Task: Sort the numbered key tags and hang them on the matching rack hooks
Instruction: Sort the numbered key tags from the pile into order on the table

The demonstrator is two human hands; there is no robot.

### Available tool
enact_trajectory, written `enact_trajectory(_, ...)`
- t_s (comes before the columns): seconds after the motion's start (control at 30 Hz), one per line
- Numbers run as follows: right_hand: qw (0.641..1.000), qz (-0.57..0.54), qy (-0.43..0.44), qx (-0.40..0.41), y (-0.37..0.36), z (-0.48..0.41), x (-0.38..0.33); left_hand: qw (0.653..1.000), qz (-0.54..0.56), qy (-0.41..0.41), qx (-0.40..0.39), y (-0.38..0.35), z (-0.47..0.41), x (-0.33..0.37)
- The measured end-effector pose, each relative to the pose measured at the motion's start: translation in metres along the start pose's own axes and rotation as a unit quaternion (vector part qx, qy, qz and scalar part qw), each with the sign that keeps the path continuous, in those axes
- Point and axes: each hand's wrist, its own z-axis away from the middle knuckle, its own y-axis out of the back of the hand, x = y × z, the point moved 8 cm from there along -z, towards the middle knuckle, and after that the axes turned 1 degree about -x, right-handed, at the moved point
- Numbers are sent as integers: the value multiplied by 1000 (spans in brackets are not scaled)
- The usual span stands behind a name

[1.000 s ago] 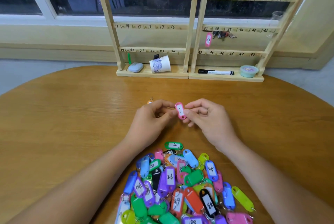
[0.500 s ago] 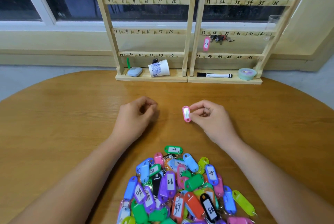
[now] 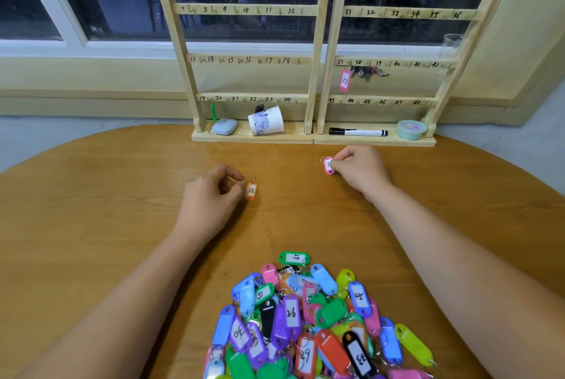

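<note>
My right hand (image 3: 360, 171) pinches a pink tag marked 7 (image 3: 328, 165) just above the table, in front of the right wooden rack (image 3: 324, 79). My left hand (image 3: 211, 195) rests on the table with loosely curled fingers. An orange tag marked 12 (image 3: 251, 190) lies flat right at its fingertips; no finger is round it. A heap of coloured numbered tags (image 3: 305, 317) lies near me. The left rack (image 3: 313, 42) carries rows 7–12, 13–18 and 19–24. A pink tag 37 (image 3: 345, 80) hangs on the right rack.
A bunch of keys (image 3: 368, 71) hangs beside tag 37. On the rack bases lie a tipped paper cup (image 3: 265, 124), a grey-blue case (image 3: 224, 126), a black marker (image 3: 357, 132) and a teal tub (image 3: 411, 129). The round wooden table (image 3: 91, 226) ends behind the racks.
My hands have parted. The right hand carried the pink tag 7 forward and right towards the rack. The left hand drew left, and the orange tag 12 now lies in view beside it.
</note>
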Motion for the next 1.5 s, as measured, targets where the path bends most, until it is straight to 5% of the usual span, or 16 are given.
enact_trajectory(0.27,999,32,13,18,14,-1,15,992,-19,-103,-75,-19,18,38)
enact_trajectory(0.47,996,15,82,11,20,26,22,966,-8,-149,-213,-49,41,58)
enact_trajectory(0.63,979,4,151,-140,14,80,33,943,9,-152,-297,-63,52,60)
enact_trajectory(0.87,893,53,226,-385,4,157,13,911,2,-154,-382,-67,58,59)
enact_trajectory(1.27,877,134,226,-404,15,169,13,922,-15,-118,-368,-70,57,57)
enact_trajectory(1.5,892,102,202,-391,15,160,21,955,-78,-119,-259,-59,49,58)
